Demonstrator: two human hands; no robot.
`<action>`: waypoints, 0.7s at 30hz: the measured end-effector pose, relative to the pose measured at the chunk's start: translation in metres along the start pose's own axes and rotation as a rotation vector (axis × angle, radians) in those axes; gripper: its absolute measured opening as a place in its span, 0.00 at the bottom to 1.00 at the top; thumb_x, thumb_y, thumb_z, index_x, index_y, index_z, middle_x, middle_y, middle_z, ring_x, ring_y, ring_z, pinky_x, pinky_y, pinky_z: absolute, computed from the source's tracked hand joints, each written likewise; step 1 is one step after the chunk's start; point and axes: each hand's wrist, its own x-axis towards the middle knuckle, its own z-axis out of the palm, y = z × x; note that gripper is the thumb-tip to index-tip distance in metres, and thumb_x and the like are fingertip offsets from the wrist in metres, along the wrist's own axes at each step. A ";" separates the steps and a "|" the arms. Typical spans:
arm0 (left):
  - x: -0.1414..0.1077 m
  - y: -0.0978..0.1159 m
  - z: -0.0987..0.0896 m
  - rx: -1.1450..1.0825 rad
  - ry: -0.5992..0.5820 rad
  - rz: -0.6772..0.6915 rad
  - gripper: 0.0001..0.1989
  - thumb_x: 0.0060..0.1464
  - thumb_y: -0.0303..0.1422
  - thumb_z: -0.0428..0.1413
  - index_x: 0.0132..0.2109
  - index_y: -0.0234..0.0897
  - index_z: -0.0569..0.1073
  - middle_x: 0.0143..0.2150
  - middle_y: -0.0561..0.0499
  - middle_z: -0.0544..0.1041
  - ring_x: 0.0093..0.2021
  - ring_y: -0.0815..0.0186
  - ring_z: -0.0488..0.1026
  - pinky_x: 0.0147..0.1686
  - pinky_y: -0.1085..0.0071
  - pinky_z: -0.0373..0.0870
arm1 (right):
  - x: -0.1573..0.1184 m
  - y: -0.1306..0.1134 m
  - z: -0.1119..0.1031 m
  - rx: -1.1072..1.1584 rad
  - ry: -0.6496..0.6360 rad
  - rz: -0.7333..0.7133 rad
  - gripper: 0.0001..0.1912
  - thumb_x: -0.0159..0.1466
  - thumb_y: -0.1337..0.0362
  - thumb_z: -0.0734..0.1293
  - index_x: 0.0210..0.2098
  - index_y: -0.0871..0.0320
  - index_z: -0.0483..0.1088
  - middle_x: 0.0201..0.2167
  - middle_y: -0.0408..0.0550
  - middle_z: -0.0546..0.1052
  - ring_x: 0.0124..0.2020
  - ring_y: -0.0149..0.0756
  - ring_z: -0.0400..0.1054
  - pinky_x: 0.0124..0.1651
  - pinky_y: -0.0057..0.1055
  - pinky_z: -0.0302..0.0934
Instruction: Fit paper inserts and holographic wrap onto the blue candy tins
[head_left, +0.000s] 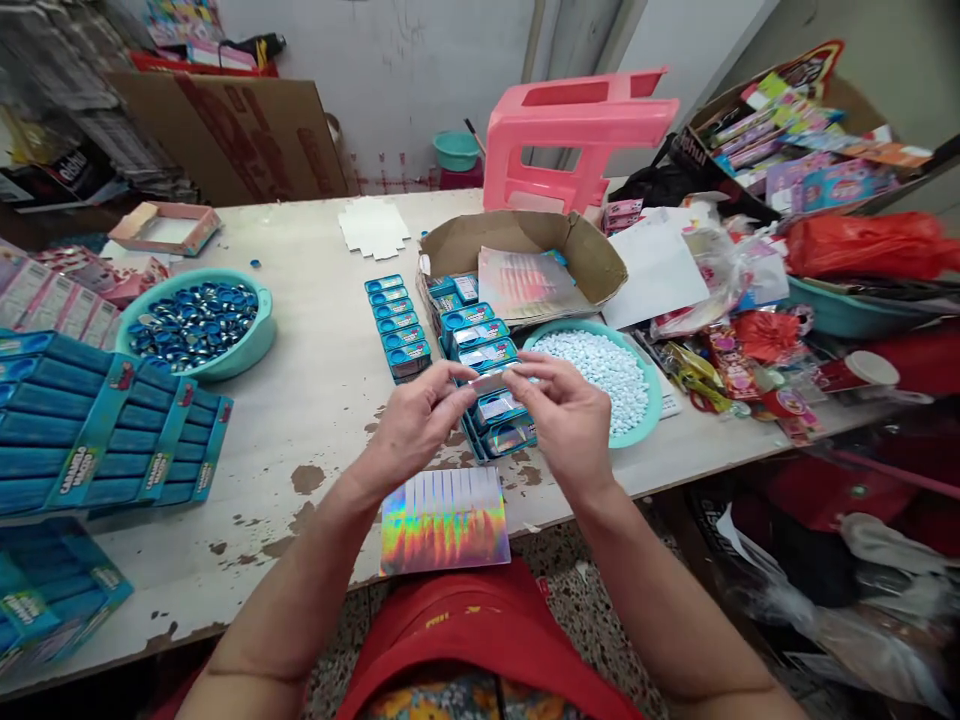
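Observation:
My left hand (420, 418) and my right hand (568, 418) meet over the table, each pinching one end of a narrow shiny sticker strip (490, 382). Right below the strip stands a row of small blue boxes (480, 335) with clear windows, partly hidden by my fingers. A holographic sticker sheet (446, 535) with several strip lines lies at the table's front edge, below my wrists. Left of the row is a second row of blue boxes (399, 325). Beside my right hand sits a turquoise basin (654, 410) full of small pale pieces.
Behind the boxes is an open cardboard box (517, 228) holding another shiny sheet (525, 285). At left stand a basin of blue caps (259, 340) and stacked blue display boxes (97, 440). A pink stool (577, 125) rests at the back; packaging clutters the right side.

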 end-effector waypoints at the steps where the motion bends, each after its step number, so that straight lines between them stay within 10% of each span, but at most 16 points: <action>1: 0.009 0.001 -0.003 -0.025 0.012 0.017 0.12 0.57 0.37 0.51 0.45 0.36 0.68 0.19 0.59 0.64 0.19 0.75 0.60 0.20 0.79 0.58 | 0.015 0.002 0.003 -0.006 0.008 -0.017 0.10 0.55 0.57 0.70 0.33 0.56 0.76 0.45 0.48 0.73 0.34 0.31 0.69 0.38 0.33 0.66; 9: 0.092 -0.041 -0.030 -0.171 0.131 0.012 0.08 0.49 0.27 0.50 0.39 0.37 0.62 0.16 0.62 0.60 0.16 0.76 0.55 0.18 0.81 0.50 | 0.123 0.040 0.046 -0.234 -0.139 -0.003 0.11 0.50 0.59 0.68 0.29 0.60 0.76 0.30 0.44 0.75 0.37 0.36 0.69 0.44 0.33 0.62; 17: 0.109 -0.074 -0.022 -0.205 0.197 -0.074 0.08 0.49 0.28 0.49 0.39 0.38 0.61 0.18 0.63 0.57 0.16 0.77 0.53 0.18 0.81 0.48 | 0.146 0.072 0.058 -0.311 -0.175 0.068 0.11 0.47 0.60 0.69 0.28 0.61 0.73 0.28 0.43 0.74 0.33 0.35 0.68 0.41 0.31 0.62; 21: 0.099 -0.090 -0.005 -0.071 0.342 -0.215 0.09 0.52 0.35 0.51 0.41 0.38 0.63 0.22 0.58 0.65 0.20 0.73 0.62 0.22 0.77 0.59 | 0.151 0.076 0.053 -0.235 -0.086 0.180 0.29 0.41 0.62 0.73 0.43 0.62 0.68 0.40 0.48 0.73 0.38 0.36 0.68 0.41 0.32 0.63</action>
